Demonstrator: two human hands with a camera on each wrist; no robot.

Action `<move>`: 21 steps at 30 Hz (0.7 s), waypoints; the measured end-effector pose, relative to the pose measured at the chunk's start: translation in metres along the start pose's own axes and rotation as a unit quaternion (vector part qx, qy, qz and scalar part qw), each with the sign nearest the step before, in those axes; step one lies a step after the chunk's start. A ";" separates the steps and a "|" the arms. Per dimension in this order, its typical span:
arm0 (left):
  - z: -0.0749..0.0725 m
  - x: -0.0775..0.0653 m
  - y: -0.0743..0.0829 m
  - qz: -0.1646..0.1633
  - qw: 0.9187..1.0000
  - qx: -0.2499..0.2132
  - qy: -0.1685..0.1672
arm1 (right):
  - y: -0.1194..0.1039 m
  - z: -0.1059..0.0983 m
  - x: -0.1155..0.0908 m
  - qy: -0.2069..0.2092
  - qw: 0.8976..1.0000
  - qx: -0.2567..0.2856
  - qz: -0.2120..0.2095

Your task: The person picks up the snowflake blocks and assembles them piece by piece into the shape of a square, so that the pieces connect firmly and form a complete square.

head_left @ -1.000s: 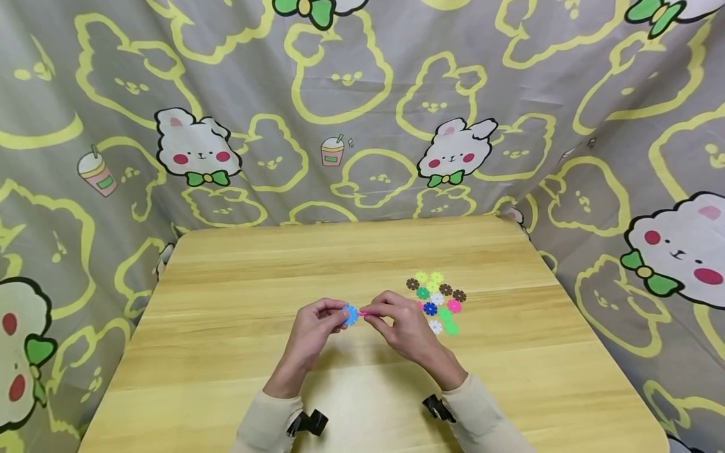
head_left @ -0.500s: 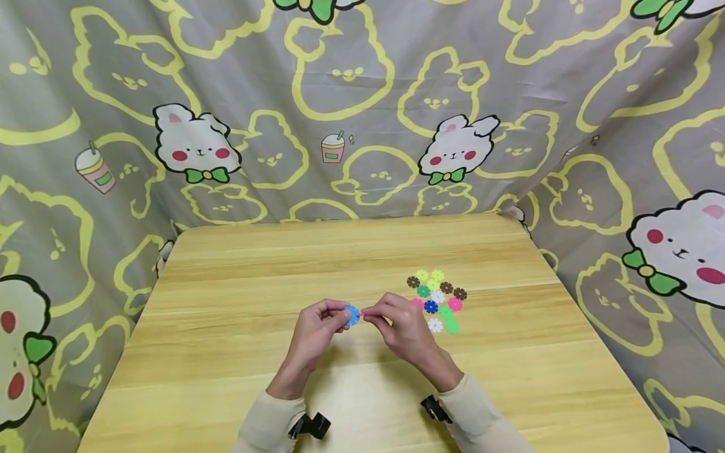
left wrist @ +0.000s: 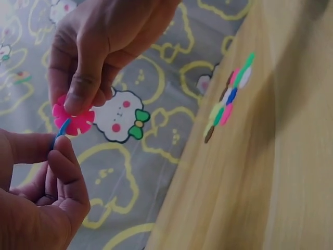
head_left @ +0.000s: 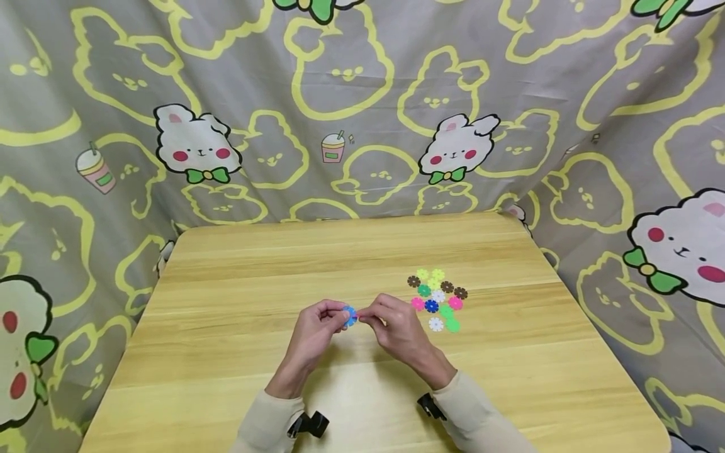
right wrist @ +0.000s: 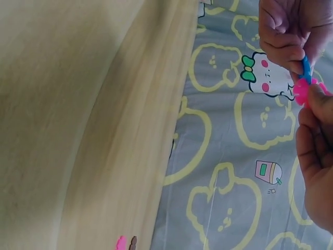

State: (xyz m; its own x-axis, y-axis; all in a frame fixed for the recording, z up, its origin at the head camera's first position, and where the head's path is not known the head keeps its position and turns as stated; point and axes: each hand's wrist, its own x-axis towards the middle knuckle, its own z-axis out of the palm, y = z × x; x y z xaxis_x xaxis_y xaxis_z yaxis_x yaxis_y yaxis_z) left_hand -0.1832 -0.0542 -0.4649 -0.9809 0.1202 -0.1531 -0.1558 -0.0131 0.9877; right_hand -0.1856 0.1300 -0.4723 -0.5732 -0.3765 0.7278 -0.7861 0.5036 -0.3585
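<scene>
Above the middle of the table, my left hand point(head_left: 313, 330) pinches a light blue notched disc point(head_left: 350, 316) between thumb and fingers. My right hand point(head_left: 399, 327) pinches a pink notched disc point(left wrist: 75, 121) by its edge, mostly hidden in the head view. In the left wrist view the two discs meet edge to edge, the blue one crosswise to the pink one. The right wrist view also shows the blue disc point(right wrist: 305, 69) against the pink one. How deep the slots engage cannot be told.
Right of my hands, several notched discs lie flat on the wooden table point(head_left: 238, 270), among them a dark blue disc point(head_left: 432, 306), a brown disc point(head_left: 461, 293) and a white disc point(head_left: 435, 324). A patterned grey curtain point(head_left: 362, 182) surrounds the table's back and sides.
My right hand has moved slightly left, bringing the pink disc closer to the blue one. The blue disc has turned a little. The discs on the table lie as before.
</scene>
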 end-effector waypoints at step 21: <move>-0.020 0.005 0.002 -0.012 0.998 -0.017 0.056 | 0.048 -0.044 -0.025 -0.098 0.971 -0.127 0.179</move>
State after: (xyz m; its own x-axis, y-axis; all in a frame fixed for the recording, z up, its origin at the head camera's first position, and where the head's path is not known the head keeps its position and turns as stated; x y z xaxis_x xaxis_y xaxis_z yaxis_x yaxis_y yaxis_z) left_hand -0.1904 -0.0740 -0.4639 -0.9833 0.0095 -0.1819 -0.1821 -0.0458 0.9822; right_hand -0.1986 0.1975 -0.4820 -0.8516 -0.2709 0.4487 -0.4608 0.7950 -0.3945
